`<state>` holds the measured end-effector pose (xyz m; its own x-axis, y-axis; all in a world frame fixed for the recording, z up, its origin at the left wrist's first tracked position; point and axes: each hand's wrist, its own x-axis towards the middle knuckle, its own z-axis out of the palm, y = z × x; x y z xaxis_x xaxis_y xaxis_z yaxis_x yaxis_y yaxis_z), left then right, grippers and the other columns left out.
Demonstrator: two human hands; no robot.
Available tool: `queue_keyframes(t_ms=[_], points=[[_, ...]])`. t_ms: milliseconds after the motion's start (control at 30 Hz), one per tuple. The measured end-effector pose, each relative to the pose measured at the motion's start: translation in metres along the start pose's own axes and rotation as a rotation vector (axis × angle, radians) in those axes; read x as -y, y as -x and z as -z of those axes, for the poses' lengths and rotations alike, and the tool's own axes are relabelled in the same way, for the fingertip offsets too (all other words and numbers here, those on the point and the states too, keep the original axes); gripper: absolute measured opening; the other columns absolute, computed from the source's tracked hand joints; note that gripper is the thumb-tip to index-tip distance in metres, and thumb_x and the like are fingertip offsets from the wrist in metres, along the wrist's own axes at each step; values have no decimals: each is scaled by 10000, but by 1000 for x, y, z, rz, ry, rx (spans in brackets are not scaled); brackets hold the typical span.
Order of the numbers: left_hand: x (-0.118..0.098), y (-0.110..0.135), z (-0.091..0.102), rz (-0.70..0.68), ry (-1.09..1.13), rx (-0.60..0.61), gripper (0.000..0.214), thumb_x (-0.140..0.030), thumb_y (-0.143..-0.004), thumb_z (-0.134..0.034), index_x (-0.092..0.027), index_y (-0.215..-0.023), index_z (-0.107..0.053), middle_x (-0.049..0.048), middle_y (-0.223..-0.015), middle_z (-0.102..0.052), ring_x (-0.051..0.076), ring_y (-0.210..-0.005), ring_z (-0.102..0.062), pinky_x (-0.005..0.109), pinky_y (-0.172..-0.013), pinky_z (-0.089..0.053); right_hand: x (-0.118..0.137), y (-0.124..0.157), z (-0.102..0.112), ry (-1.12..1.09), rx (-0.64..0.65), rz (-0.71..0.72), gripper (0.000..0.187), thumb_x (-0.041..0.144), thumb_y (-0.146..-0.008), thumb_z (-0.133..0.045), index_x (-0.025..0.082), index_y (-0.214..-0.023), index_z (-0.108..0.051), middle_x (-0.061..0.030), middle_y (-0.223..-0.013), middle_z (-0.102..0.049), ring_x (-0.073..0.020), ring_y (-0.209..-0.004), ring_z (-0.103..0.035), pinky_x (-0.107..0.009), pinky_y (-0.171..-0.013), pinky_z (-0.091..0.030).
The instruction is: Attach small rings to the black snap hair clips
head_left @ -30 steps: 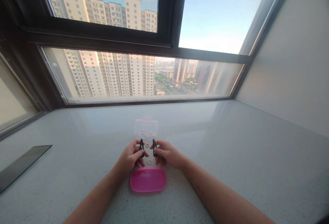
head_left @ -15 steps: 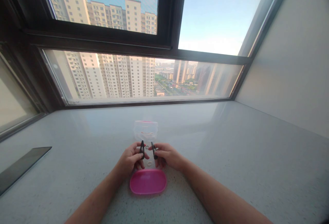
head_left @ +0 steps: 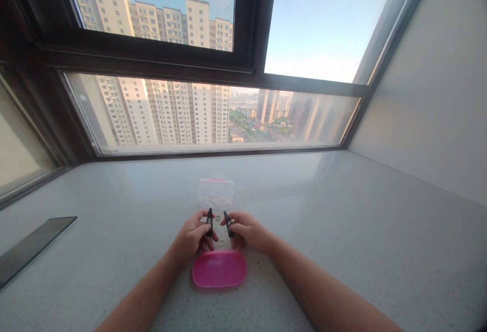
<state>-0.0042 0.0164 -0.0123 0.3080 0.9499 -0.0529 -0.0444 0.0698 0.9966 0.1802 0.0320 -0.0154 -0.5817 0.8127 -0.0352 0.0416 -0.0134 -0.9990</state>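
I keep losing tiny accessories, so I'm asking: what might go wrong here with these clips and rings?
A black clip in the left hand and a second black clip in the right hand are held by the fingers, so either might slip and drop.

The dark ring and pale ring lie between the hands, where a finger could knock them.

The pink tray sits close by, so a careless move might nudge it.

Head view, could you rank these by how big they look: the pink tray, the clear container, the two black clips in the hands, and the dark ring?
Largest to smallest:
1. Pink tray
2. Clear container
3. Left black clip and right black clip, too alike to rank
4. Dark ring
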Motion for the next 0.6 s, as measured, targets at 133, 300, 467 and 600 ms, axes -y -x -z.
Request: queue_keyframes(t_ms=[133, 300, 467, 600], points=[[0, 0, 0, -4, -14, -2, 301, -274, -697, -480, -151, -963, -414, 11, -540, -633, 125, -364, -560, 165, -335, -350, -3, 0, 0, -1, -7, 10, 341, 159, -706, -395, 134, -1017, -534, 42, -433, -524, -69, -324, -431, -149, -355, -314], [-3, 2, -1, -4, -40, 0, 287, -252, -708, -470, -146, -968, -412, 12, -541, -630, 120, -365, -559, 159, -331, -347, 1, 2, -2, 32, -29, 14, 328, 141, -705, -382, 136, -989, -547, 53, -409, -503, -65, -302, -405, -145, -332, -304], [-5, 3, -3, 0, -73, -7, 276, -245, -708, -462, -148, -962, -413, 3, -533, -624, 116, -358, -553, 155, -323, -344, 4, 3, -2, 53, -27, 15, 348, 118, -703, -363, 133, -997, -550, 61, -395, -488, -56, -295, -379, -138, -327, -286], [-5, 3, -3, -3, -89, -4, 273, -242, -712, -455, -146, -965, -413, 0, -536, -623, 103, -349, -539, 143, -315, -333, 3, 3, -1, 75, -29, 26, 376, 103, -696, -353, 127, -1013, -551, 68, -389, -470, -53, -298, -372, -133, -327, -276]])
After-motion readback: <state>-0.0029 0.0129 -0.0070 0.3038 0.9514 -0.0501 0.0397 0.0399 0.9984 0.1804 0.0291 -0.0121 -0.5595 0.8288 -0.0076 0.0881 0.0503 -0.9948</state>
